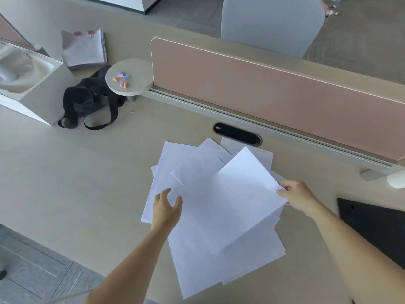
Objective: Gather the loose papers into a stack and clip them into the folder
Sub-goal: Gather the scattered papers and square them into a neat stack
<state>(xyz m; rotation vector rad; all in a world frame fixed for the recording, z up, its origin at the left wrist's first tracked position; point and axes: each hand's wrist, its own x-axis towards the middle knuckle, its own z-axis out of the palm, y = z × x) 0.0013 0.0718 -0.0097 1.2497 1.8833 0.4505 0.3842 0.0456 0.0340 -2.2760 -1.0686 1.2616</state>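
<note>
Gathering step — loose papers (210, 202) fanned on tabletop (76, 172) just below the cable port (237, 134). Right hand (298, 197) fingers pinch top sheet's edge; left hand (166, 207) spread, released, over the pile. Next: square the edges w/ both hands.

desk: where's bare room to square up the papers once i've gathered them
The widest bare patch of desk lies left of the loose papers, in front of the black bag. A narrower strip runs between the right hand and the dark panel. It is crowded behind the papers by the cable port and divider.
</note>
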